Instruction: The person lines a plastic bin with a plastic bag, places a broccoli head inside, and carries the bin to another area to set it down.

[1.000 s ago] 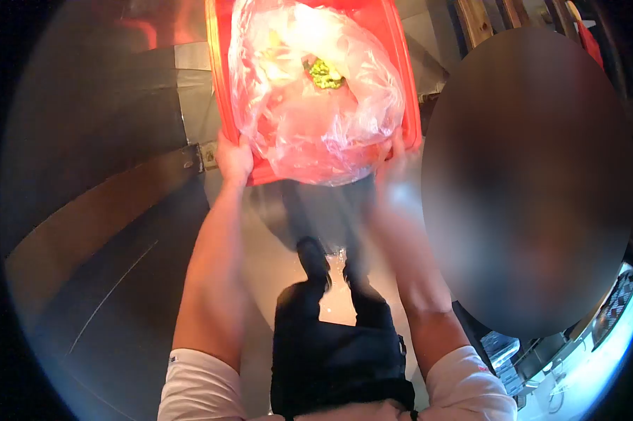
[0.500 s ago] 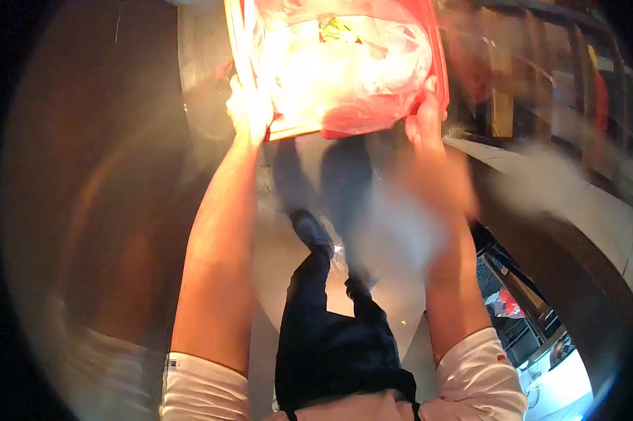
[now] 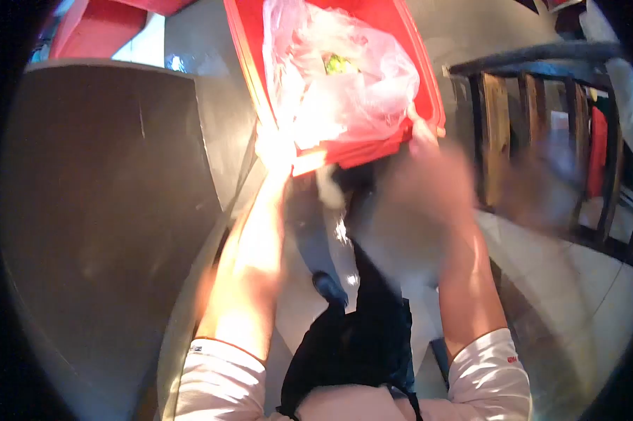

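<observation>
A red plastic bin (image 3: 249, 63) is held out in front at the top centre, tilted slightly. Inside it lies a clear plastic bag (image 3: 372, 77), with a small green leafy piece (image 3: 339, 64) showing in its middle. My left hand (image 3: 275, 146) grips the bin's near left corner, washed out by bright light. At the near right corner my right hand (image 3: 423, 137) is closed on the rim, its thumb over the edge. A blur covers part of my right wrist and forearm.
A dark brown panel (image 3: 106, 147) stands on the left. On the right is a dark slatted rack (image 3: 497, 126) with a red item (image 3: 597, 151) behind it. Red objects (image 3: 95, 29) show at the top left. The pale floor (image 3: 313, 309) lies below, around my legs.
Around me the view has shifted as I walk; the slatted rack shows more fully and red objects have appeared top left. Both hands keep hold of the bin, now slightly further right.
</observation>
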A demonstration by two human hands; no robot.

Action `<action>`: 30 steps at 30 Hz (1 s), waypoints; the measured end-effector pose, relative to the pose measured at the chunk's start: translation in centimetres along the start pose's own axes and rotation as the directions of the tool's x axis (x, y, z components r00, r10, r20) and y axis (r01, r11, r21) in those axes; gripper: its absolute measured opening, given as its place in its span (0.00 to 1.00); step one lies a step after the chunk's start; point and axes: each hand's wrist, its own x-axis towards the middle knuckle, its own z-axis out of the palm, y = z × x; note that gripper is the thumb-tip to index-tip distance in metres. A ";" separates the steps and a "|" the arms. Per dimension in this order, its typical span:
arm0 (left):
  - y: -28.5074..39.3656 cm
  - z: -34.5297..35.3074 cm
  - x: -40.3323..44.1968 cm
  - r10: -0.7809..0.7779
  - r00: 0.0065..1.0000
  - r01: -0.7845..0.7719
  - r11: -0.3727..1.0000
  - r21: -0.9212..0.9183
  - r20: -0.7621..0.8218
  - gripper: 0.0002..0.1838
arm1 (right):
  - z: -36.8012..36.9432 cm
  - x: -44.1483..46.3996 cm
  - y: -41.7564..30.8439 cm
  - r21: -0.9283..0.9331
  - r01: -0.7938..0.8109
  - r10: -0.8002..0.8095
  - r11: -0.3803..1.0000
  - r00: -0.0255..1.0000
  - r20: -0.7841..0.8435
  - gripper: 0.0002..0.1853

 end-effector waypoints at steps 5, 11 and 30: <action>2.9 -0.4 1.2 -0.252 0.966 0.245 0.964 0.104 0.064 0.28 | 0.3 2.5 -2.1 -0.577 0.049 -0.323 0.816 0.866 -0.382 0.58; 4.2 -0.3 2.5 -0.192 0.979 0.181 0.973 0.142 0.068 0.31 | 1.1 8.6 -9.4 -0.721 0.470 -0.705 0.509 0.709 -0.035 0.47; -9.8 -8.5 4.4 -0.093 0.957 0.095 0.995 0.006 0.275 0.29 | 5.1 -2.4 7.4 -0.743 0.340 -0.429 0.576 0.900 0.080 0.42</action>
